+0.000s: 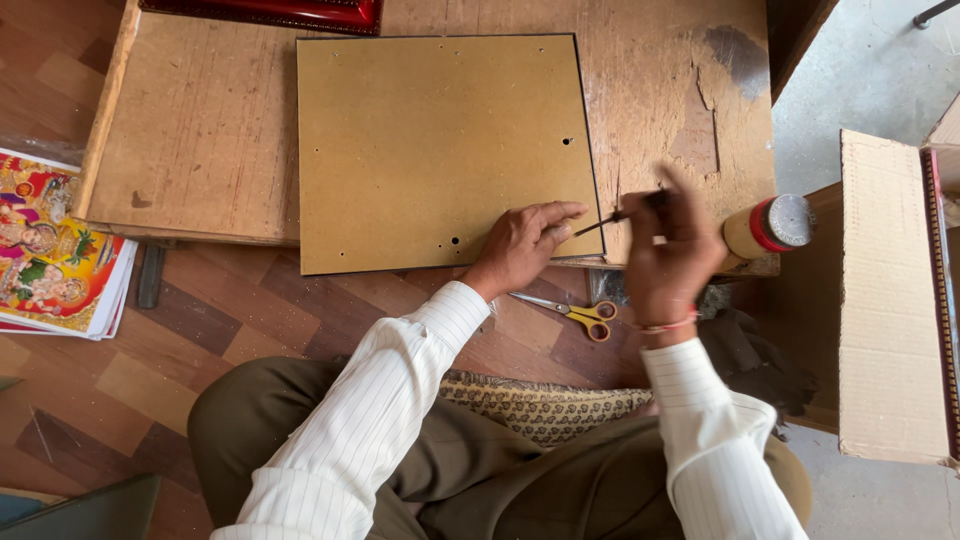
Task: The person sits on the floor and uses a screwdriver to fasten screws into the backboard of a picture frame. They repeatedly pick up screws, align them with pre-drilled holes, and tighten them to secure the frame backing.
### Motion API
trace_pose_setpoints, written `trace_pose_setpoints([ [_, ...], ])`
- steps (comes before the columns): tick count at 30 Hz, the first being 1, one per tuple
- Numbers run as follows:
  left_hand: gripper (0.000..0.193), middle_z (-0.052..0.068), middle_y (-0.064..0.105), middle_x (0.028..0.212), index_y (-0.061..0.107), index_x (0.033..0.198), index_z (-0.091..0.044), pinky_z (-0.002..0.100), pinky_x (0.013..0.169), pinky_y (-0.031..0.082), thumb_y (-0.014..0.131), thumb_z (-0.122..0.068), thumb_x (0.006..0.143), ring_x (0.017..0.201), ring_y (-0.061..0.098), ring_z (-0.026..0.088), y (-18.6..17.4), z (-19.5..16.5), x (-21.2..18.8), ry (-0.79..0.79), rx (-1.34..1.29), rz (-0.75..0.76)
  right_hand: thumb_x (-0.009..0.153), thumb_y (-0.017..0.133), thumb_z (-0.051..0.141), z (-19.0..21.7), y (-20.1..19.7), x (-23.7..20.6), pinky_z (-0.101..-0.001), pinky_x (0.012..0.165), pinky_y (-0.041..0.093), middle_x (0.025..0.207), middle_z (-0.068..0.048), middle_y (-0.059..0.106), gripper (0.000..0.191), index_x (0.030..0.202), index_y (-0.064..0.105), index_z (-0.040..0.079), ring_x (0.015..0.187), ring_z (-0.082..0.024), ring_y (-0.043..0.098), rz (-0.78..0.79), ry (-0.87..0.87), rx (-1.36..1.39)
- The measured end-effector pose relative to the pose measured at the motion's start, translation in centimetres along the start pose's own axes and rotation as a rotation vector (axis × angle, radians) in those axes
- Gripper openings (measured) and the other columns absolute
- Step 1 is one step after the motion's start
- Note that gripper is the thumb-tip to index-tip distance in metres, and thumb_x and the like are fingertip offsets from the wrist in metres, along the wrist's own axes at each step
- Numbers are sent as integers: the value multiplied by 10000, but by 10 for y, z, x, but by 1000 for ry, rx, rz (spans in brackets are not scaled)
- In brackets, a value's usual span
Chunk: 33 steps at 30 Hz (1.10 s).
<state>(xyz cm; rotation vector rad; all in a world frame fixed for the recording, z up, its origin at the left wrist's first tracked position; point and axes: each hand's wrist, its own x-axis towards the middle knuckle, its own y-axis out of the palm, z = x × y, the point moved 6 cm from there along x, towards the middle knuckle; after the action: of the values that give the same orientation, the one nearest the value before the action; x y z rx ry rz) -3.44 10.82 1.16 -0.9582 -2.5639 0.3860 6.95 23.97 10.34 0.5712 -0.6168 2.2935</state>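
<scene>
Around my work I see one pair of yellow-handled scissors [580,313] on the floor, one stack of colourful prints [55,250] at far left, one red-capped bottle [768,226] and one cardboard box [890,300] at right; nothing blocks the board. One brown hardboard panel [440,150], drilled with small holes, lies flat on the low wooden table [190,140]. My left hand [520,245] presses open-fingered on its lower right corner. My right hand [668,250] pinches one thin dark tool [612,218] at that edge.

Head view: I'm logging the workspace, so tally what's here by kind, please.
Brown backing board: 1
Thin dark tool in the right hand: 1
Yellow-handled scissors: 1
Red-capped bottle: 1
Cardboard box: 1
Stack of colourful prints: 1
Total: 6
</scene>
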Motion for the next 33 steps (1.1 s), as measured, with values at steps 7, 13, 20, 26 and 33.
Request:
trace_pose_setpoints([
  [7, 563, 171, 547, 1494, 597, 1390, -55, 479, 1150, 374, 751, -108, 852, 1366, 520, 342, 11, 5, -17, 188, 284, 108, 1091, 707, 113, -41, -56, 10, -255, 649, 557, 879, -51, 707, 210, 1198, 709, -67, 725, -123, 665, -242, 430, 258],
  [13, 439, 151, 586, 1453, 674, 1292, -54, 460, 1163, 430, 720, -62, 855, 1347, 549, 324, -55, 13, -73, 142, 674, 46, 1039, 634, 155, -43, -10, -8, -253, 558, 509, 745, -23, 623, 174, 1101, 713, 13, 594, -126, 637, 36, 569, 412],
  [20, 363, 95, 700, 1282, 726, 1194, -52, 436, 1051, 513, 646, 85, 868, 1215, 649, 294, -88, -2, -101, 239, 879, -112, 857, 710, 126, -7, 71, -73, -430, 720, 573, 910, -150, 746, 138, 971, 754, 61, 793, -317, 720, 771, 5, -285],
  [26, 242, 93, 714, 1229, 731, 1133, -30, 422, 993, 550, 652, 20, 909, 1162, 671, 279, -61, -4, -80, 320, 787, -161, 816, 765, 197, -53, 100, -143, -449, 787, 576, 991, -135, 722, 154, 961, 770, 146, 885, -338, 714, 1274, 122, -705],
  [33, 130, 83, 707, 1195, 728, 1056, -12, 386, 936, 559, 658, -41, 950, 1128, 675, 272, -55, -10, -75, 377, 804, -199, 769, 759, 135, -64, 116, -183, -434, 759, 581, 1023, -99, 718, 183, 947, 778, 170, 891, -313, 719, 1301, -37, -830],
])
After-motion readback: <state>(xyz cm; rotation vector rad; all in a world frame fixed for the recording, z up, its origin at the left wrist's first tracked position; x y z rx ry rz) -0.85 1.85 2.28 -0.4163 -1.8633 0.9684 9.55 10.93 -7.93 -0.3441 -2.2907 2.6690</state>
